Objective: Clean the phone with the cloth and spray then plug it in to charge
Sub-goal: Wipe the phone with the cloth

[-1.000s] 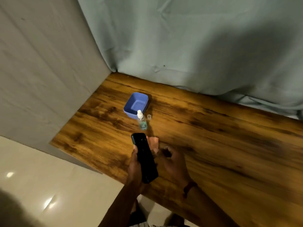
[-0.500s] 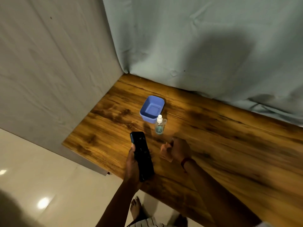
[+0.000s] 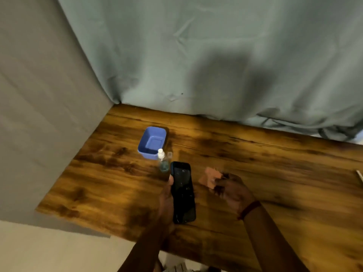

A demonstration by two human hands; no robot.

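Pink cloth [image 3: 211,178] pinched in the right hand [image 3: 233,191] should sweep flat across the phone [image 3: 182,193] that the left hand [image 3: 166,201] grips by its edges

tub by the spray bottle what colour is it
The tub is blue, shown in the head view.

Brown wooden tabletop [image 3: 275,173], dark streaky grain, running in from the left corner. Near that corner sits a blue rectangular plastic tub [image 3: 146,153], open side up. Just in front of it stands a small clear spray bottle [image 3: 163,162] with a white nozzle, a tiny clear cap [image 3: 169,154] right beside it. At the far right edge lies a thin white strip [image 3: 359,176], too blurred to identify. A grey-green fabric curtain [image 3: 294,122] bunches along the back edge.
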